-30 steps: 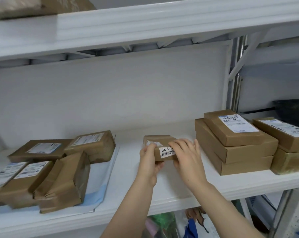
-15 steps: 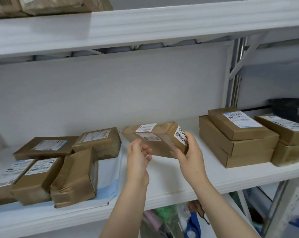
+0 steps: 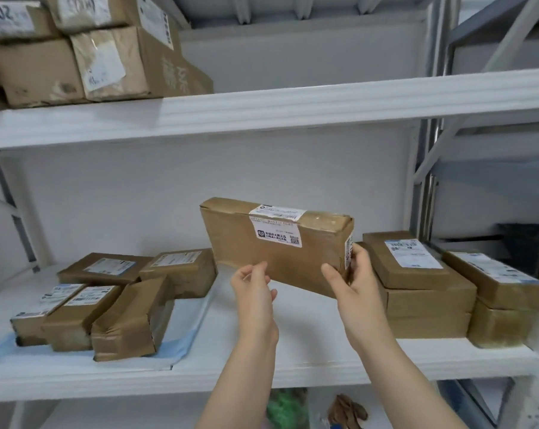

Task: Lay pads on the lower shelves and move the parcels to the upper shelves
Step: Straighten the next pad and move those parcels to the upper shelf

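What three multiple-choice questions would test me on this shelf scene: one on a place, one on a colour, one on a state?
1. Where does the pad lie?
A. hanging on the back wall
B. on the left of the lower shelf, under parcels
C. folded on top of the held box

2. What colour is the lower shelf?
A. green
B. black
C. white

3. How is the labelled parcel placed?
A. held up clear of the shelf
B. lying flat on the shelf
C. torn open

Answers:
B: the pad's blue edge shows beneath the left parcels.
C: its board is plainly white.
A: the right hand grips the parcel's end in the air.
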